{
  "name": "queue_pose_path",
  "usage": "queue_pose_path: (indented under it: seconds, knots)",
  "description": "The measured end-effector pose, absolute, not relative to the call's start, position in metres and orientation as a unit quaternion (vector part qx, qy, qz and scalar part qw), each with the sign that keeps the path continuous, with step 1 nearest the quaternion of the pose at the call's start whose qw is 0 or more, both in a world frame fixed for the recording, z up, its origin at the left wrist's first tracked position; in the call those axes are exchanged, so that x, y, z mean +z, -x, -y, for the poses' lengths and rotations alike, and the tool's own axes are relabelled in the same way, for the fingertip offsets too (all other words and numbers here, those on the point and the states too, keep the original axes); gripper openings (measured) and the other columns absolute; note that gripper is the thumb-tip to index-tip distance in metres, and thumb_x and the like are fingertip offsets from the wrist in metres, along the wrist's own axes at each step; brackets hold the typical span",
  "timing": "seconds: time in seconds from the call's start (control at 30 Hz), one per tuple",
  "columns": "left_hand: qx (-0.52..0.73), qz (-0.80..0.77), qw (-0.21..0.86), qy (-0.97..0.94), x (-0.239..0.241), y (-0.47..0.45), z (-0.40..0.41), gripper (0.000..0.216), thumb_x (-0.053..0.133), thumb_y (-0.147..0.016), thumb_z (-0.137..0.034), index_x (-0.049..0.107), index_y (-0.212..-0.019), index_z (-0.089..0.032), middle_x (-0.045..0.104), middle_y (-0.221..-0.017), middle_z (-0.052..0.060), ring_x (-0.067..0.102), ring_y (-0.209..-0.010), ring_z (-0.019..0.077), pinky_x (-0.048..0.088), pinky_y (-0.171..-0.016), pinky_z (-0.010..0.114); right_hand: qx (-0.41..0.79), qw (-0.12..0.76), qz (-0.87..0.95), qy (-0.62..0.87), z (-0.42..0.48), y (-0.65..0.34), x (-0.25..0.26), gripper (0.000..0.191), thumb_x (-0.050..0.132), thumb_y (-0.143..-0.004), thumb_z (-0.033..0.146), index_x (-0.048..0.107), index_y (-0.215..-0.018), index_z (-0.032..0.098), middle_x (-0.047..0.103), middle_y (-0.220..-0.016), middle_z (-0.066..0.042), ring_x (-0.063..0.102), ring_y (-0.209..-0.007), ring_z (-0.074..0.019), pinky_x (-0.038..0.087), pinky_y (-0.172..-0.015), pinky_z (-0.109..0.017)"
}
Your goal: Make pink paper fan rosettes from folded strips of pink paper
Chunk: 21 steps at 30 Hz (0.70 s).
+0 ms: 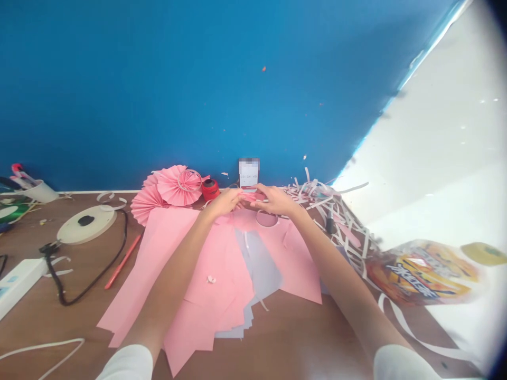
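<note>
Both my hands meet over the far part of the paper pile, and a small piece of pink paper (pixel 249 197) is between their fingers. My left hand (pixel 225 205) has its fingers curled at the left end of that piece. On the other end, my right hand (pixel 275 200) grips with thumb and fingers. Beneath my forearms lie overlapping pink sheets (pixel 214 264), with grey-blue sheets (pixel 261 266) showing between and under them. Close below my right hand is a thin ring (pixel 267 219). Pleated pink paper rosettes (pixel 180 184) stand left of my hands, beside a red and black roll (pixel 209 188).
A timer display (pixel 249 177) stands against the blue wall. Paper strips (pixel 348 227) heap at right, near a bottle with a printed label (pixel 428 272). To the left are a red pen (pixel 122 262), a round cream device (pixel 86 224) with black cable, a power strip (pixel 19 285) and a pen cup (pixel 41 191).
</note>
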<state>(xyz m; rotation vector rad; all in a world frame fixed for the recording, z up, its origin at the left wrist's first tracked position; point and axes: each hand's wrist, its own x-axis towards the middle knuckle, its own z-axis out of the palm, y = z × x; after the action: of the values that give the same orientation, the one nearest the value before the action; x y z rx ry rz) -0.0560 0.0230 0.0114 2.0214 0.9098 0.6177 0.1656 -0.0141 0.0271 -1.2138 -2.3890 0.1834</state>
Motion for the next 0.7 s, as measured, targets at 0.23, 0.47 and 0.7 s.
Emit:
queue_pose_path:
  seconds: [0.23,0.47,0.7]
  knots:
    - [0.255,-0.325,0.441,-0.797,0.014,0.048,-0.017,0.032,0.048,-0.089,-0.043,0.064,-0.095,-0.015,0.071,-0.093,0.009,0.070,-0.083,0.0196,0.055,-0.071,0.030,0.048,0.209,0.867,0.449,0.010,-0.160,0.023,0.020,0.049,-0.091,0.030,0.066,-0.094,0.019,0.070,-0.086,-0.007,0.060,-0.076,-0.0176,0.030,-0.064,-0.025]
    - [0.233,-0.282,0.489,-0.792,0.015,0.047,-0.017,0.033,0.063,-0.078,-0.041,0.069,-0.101,-0.018,0.071,-0.097,0.007,0.067,-0.092,0.0211,0.051,-0.080,0.030,-0.022,0.178,0.902,0.393,0.009,-0.164,0.030,0.018,0.047,-0.087,0.014,0.065,-0.084,0.017,0.068,-0.078,-0.007,0.056,-0.075,-0.0179,0.029,-0.070,-0.028]
    - [0.169,-0.322,0.520,-0.773,0.005,0.049,-0.023,0.034,0.054,-0.083,-0.048,0.065,-0.088,-0.016,0.069,-0.087,0.008,0.065,-0.074,0.0159,0.049,-0.069,0.027,-0.060,0.184,0.889,0.414,0.009,-0.171,0.035,0.025,0.049,-0.086,0.011,0.067,-0.101,0.020,0.069,-0.103,-0.009,0.053,-0.097,-0.0227,0.031,-0.077,-0.032]
